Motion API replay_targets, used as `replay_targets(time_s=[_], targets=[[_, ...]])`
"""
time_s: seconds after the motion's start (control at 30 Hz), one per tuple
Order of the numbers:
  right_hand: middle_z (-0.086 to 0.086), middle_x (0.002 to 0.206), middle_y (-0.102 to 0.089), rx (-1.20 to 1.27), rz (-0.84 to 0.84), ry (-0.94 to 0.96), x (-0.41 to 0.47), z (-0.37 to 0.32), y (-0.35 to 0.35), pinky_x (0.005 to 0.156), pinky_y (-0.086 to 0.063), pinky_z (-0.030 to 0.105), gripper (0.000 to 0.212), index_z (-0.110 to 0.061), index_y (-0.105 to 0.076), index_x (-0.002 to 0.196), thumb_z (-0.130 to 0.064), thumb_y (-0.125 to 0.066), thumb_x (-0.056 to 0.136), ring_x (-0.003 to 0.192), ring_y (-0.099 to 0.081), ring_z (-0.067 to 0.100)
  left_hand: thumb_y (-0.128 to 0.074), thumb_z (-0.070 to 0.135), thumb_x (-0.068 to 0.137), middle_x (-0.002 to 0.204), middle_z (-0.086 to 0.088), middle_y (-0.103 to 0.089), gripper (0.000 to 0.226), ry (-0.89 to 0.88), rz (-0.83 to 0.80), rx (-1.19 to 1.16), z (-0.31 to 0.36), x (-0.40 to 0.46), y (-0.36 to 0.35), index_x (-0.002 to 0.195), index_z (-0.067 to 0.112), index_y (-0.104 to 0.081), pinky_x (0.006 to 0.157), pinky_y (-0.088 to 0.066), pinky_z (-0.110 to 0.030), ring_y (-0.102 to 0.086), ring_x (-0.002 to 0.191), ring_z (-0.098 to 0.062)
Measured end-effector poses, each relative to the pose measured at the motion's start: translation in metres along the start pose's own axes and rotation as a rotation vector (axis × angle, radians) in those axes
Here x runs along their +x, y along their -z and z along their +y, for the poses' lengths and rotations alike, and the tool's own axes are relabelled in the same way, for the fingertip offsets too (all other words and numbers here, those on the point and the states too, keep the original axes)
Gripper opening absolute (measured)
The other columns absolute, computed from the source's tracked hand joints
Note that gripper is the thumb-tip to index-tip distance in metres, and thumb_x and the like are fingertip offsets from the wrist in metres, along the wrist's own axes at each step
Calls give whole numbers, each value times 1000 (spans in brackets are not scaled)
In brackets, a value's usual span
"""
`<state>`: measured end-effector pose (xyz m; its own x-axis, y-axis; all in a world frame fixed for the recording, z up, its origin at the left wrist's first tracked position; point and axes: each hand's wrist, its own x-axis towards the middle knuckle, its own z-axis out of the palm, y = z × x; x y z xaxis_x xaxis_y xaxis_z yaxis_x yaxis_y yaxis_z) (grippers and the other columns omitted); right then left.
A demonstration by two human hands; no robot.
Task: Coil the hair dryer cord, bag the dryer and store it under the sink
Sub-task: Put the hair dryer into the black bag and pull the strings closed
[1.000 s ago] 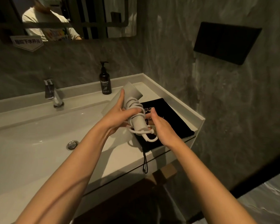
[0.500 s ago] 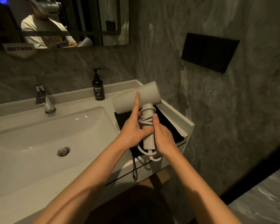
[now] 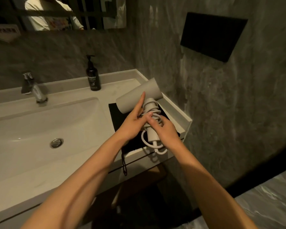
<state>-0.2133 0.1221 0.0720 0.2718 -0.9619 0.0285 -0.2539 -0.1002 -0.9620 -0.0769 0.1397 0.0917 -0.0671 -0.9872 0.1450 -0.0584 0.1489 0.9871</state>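
Holding the hair dryer [image 3: 139,95] above the right end of the table [image 3: 175,113], both hands meet at its handle. The left hand [image 3: 132,123] has its grip clenched around the upper handle, forefinger stretched straight up along the pale barrel. The right hand [image 3: 165,129] is grasping the handle lower down from the right side, thumb pressed over the cord [image 3: 153,111], which is wound in several turns about the handle. A loose loop of that cord hangs below the handle's end, out past the near edge of the table. The dryer's barrel lies tilted, its wide end toward the right wall. Under the hands a black bag [image 3: 117,116] lies flat on the table, just right of the sink [image 3: 45,123], its drawstring [image 3: 124,164] dangling over the near edge. At the far side stand a dark pump bottle [image 3: 93,78] and, well to the left, the faucet [image 3: 34,90]. A mirror [image 3: 96,12] hangs on the far wall, a black panel [image 3: 211,35] on the right wall.
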Motion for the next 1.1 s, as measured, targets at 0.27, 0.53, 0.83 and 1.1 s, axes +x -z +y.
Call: replay_targets(time_s=[0.27, 0.53, 0.83, 1.1], targets=[[-12, 100, -66, -11, -21, 18, 9, 22, 0, 76, -46, 10, 31, -25, -60, 116, -41, -56, 90, 90, -62, -6, -60, 6, 89, 107, -4, -70, 24, 136, 80, -172, -8, 11, 7, 110, 17, -67, 76, -57, -25, -68, 97, -17], [-5, 100, -71, -22, 95, -82, 11, 23, -17, 88, -54, 34, 54, -28, -66, 110, -67, -59, 73, 93, -67, 9, -61, 10, 89, 105, -2, -73, 22, 164, 39, -163, -20, 9, 16, 105, 21, -71, 81, -55, -24, -69, 100, -16], [-5, 94, -71, 76, 250, -36, -13, 23, -28, 72, -50, 12, 31, -15, -68, 105, -38, -62, 87, 84, -66, -2, -45, 20, 98, 129, 5, -61, 33, 189, -265, -152, -17, -3, 27, 126, 31, -58, 97, -48, -26, -58, 118, -9], [-6, 96, -69, 137, 431, -132, -50, 37, -19, 65, -44, 3, 34, -14, -68, 110, -38, -62, 87, 85, -63, -7, -59, 19, 88, 113, -2, -66, 24, 19, -4, 711, -66, -25, 36, 110, 24, -66, 91, -46, -28, -58, 111, -19]])
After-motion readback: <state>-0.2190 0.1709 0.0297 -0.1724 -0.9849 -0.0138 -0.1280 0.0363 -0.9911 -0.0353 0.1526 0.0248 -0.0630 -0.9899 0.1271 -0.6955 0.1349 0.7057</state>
